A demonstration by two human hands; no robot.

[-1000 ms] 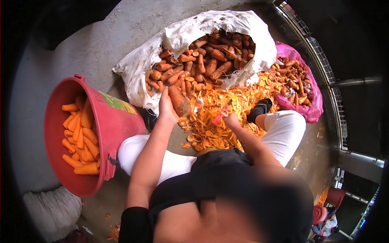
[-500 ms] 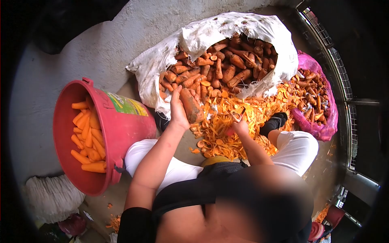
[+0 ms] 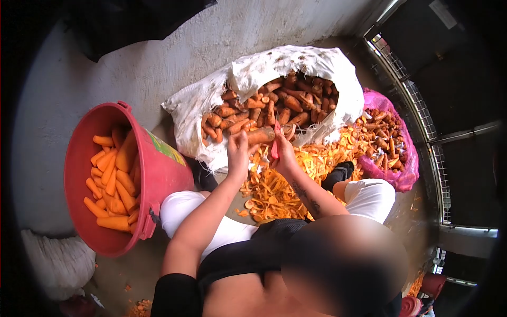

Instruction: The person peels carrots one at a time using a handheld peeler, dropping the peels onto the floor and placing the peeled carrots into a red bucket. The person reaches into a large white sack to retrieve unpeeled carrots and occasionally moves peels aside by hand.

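Note:
My left hand (image 3: 239, 153) is closed around the near end of an unpeeled carrot (image 3: 261, 136), which lies nearly level over the mouth of the sack. At the carrot's far end is a peeler (image 3: 276, 140) with a pinkish-red handle, gripped in my right hand (image 3: 285, 155). Beneath both hands spreads a heap of orange peelings and cut carrot ends (image 3: 277, 193). Just beyond them, a torn white sack (image 3: 208, 100) lies on its side, full of unpeeled, soil-stained carrots (image 3: 296, 103).
To the left a red tub (image 3: 169, 177) leans toward me with peeled carrots (image 3: 113, 185) inside. A pink bag (image 3: 409, 166) of small carrots and scraps sits at the right, by a dark gate (image 3: 454, 95). Behind the sack rises a grey wall (image 3: 222, 37).
The right hand has come up and left, bringing the peeler to the carrot. My left hand has turned the carrot from steeply slanted to nearly level. The view has shifted slightly.

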